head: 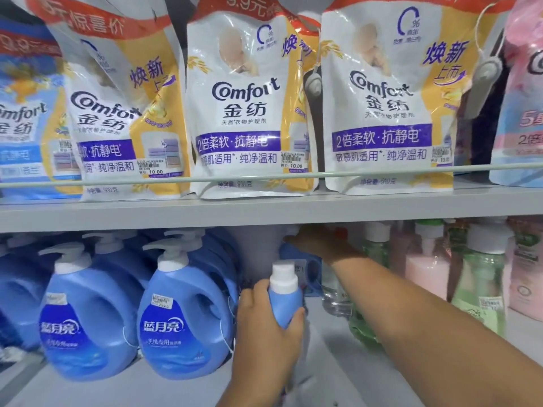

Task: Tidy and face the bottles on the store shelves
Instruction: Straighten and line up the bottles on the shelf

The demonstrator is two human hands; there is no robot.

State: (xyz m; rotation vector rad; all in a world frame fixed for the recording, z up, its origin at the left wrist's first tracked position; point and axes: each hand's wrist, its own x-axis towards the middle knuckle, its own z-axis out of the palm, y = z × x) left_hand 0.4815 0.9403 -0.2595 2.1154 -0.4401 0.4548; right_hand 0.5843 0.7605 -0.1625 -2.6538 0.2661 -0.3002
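While right arm [411, 306] outstretched, grip unclear, left hand [264, 327] around small blue bottle [285, 301].

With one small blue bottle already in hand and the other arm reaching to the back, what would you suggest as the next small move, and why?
Probably draw the boxy blue item at the back forward with the right hand. That hand is deep under the upper shelf at it, though its grip is not visible. The left hand grips the small blue bottle in the empty gap beside the large blue pump bottles, where both could stand.
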